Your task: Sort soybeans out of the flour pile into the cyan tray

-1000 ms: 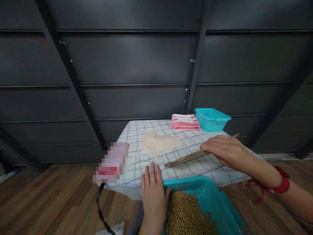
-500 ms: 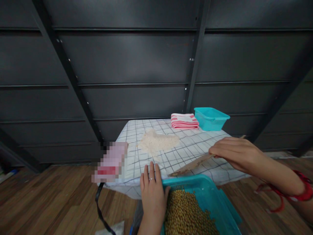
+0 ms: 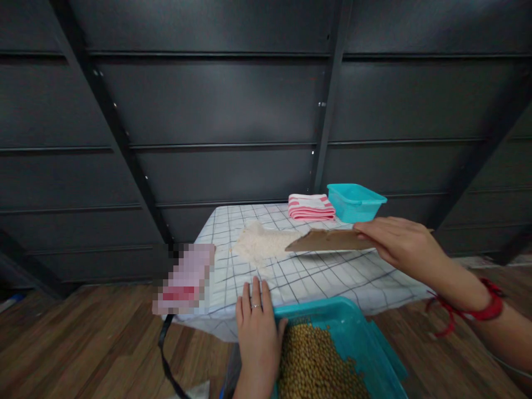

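Observation:
My right hand (image 3: 401,243) grips a flat brown piece of cardboard (image 3: 326,240) and holds it above the checked cloth, its tip close to a pile of white rice (image 3: 261,243). A red cord is tied round that wrist. My left hand (image 3: 257,318), with a ring on one finger, lies flat with fingers together against the left rim of a teal tray (image 3: 357,327) full of small tan beans (image 3: 316,363), at the near edge of the table (image 3: 332,282).
A folded pink-and-white striped towel (image 3: 311,206) and a small teal tub (image 3: 355,202) sit at the table's far edge. A blurred pink object (image 3: 185,280) lies on the left corner with a black strap (image 3: 166,360) hanging down. Dark metal wall behind, wooden floor around.
My right hand has lifted the cardboard off the cloth and swung it up and left, from lying low near the tray to hovering beside the rice. The left hand has stayed put.

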